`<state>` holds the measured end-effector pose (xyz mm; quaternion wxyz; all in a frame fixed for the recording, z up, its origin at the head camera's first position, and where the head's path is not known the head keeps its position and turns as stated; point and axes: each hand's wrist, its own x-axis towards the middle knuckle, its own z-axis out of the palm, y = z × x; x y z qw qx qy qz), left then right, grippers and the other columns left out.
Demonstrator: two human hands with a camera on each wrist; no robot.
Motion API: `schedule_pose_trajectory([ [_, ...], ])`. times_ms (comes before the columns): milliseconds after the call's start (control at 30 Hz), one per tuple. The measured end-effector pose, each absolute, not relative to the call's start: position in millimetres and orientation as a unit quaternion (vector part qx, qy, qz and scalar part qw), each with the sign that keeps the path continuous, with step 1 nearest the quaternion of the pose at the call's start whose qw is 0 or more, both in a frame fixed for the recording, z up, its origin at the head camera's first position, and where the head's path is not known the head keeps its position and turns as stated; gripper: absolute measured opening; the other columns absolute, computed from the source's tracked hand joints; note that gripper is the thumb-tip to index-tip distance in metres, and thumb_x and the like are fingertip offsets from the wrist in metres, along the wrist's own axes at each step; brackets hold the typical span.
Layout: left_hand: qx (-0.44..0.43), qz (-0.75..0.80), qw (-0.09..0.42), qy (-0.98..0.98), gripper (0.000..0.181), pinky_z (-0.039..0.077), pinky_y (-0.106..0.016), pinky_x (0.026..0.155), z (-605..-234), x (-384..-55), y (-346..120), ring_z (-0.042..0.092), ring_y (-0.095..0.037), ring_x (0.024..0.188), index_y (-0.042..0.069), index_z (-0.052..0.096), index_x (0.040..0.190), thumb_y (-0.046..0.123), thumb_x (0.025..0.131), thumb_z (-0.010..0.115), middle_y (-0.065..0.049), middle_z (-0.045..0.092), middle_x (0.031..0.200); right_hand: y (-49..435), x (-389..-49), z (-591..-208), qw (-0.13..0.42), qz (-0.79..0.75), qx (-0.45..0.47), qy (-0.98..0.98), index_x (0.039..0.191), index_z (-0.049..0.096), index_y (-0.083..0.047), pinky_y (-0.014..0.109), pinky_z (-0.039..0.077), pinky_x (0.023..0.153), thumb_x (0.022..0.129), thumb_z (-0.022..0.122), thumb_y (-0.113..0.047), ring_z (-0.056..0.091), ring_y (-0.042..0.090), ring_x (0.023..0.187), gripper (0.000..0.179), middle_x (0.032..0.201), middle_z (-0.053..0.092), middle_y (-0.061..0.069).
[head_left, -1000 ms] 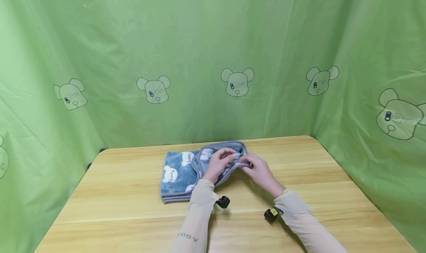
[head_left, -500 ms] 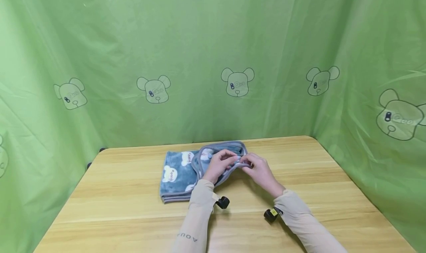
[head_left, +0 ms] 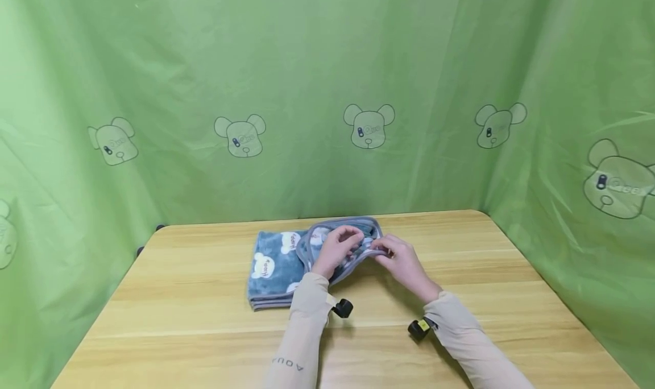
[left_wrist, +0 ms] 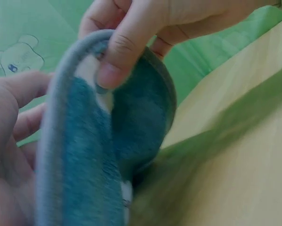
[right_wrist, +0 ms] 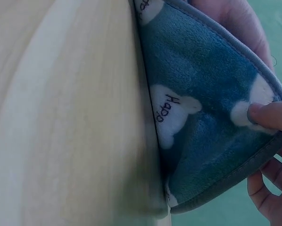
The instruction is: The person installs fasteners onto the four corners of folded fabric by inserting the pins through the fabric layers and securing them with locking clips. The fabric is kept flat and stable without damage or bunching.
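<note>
A teal plush blanket (head_left: 277,278) with white bear heads and grey trim lies folded on the table. Its right part is lifted in a loose, rounded flap. My right hand (head_left: 404,264) pinches the trimmed corner of this flap; its thumb lies on the plush face in the left wrist view, fingers behind. My left hand (head_left: 335,255) is over the flap, just left of the right hand, thumb and forefinger loosely bent and apart. The left wrist view has the left hand (left_wrist: 9,146) behind the flap's grey edge, its fingertips partly hidden. A raised plush face (right_wrist: 197,61) fills the right wrist view's middle.
The light wooden table (head_left: 179,303) reaches up to a green curtain (head_left: 307,178) printed with bear heads, which stands at the back and both sides. A small black camera (head_left: 343,308) sits at the left wrist, another camera (head_left: 418,330) at the right.
The head view has shifted slightly. My left thumb and fingers have moved a little off the cloth near the corner. The right hand keeps its pinch, and the blanket stays almost the same.
</note>
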<state>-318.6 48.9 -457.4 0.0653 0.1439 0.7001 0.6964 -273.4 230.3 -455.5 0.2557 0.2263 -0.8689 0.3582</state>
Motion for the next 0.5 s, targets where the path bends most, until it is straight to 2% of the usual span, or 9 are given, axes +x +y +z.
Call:
schedule_pose_trajectory([
  [133, 0.153, 0.690, 0.038, 0.707, 0.030, 0.054, -0.042, 0.081, -438, -317, 37, 0.065, -0.040, 0.099, 0.005, 0.064, 0.114, 0.027, 0.094, 0.065, -0.015, 0.068, 0.110, 233, -275, -454, 0.251, 0.348, 0.236, -0.872, 0.091, 0.072, -0.010, 0.026, 0.053, 0.069, 0.076, 0.076, 0.004, 0.059, 0.012, 0.076, 0.021, 0.088, 0.069, 0.003],
  [233, 0.162, 0.683, 0.014, 0.712, 0.031, 0.054, -0.046, 0.083, -423, -317, 21, 0.063, -0.041, 0.099, 0.002, 0.063, 0.116, 0.024, 0.095, 0.064, -0.022, 0.066, 0.113, 235, -276, -452, 0.245, 0.340, 0.246, -0.874, 0.091, 0.071, -0.011, 0.024, 0.051, 0.066, 0.076, 0.075, 0.004, 0.056, 0.010, 0.075, 0.022, 0.086, 0.067, 0.001],
  [400, 0.146, 0.666, -0.030, 0.731, 0.028, 0.054, -0.048, 0.083, -405, -320, -15, 0.065, -0.027, 0.088, 0.002, 0.064, 0.115, 0.021, 0.094, 0.064, -0.022, 0.067, 0.109, 238, -274, -449, 0.238, 0.334, 0.278, -0.869, 0.090, 0.070, -0.011, 0.022, 0.049, 0.063, 0.075, 0.074, 0.006, 0.053, 0.007, 0.073, 0.023, 0.082, 0.064, -0.001],
  [500, 0.118, 0.657, -0.055, 0.742, 0.028, 0.054, -0.042, 0.082, -402, -323, -40, 0.064, -0.018, 0.084, 0.004, 0.065, 0.114, 0.023, 0.093, 0.065, -0.017, 0.068, 0.108, 240, -273, -448, 0.235, 0.328, 0.295, -0.866, 0.088, 0.070, -0.011, 0.023, 0.050, 0.062, 0.074, 0.076, 0.005, 0.053, 0.006, 0.073, 0.022, 0.081, 0.064, -0.001],
])
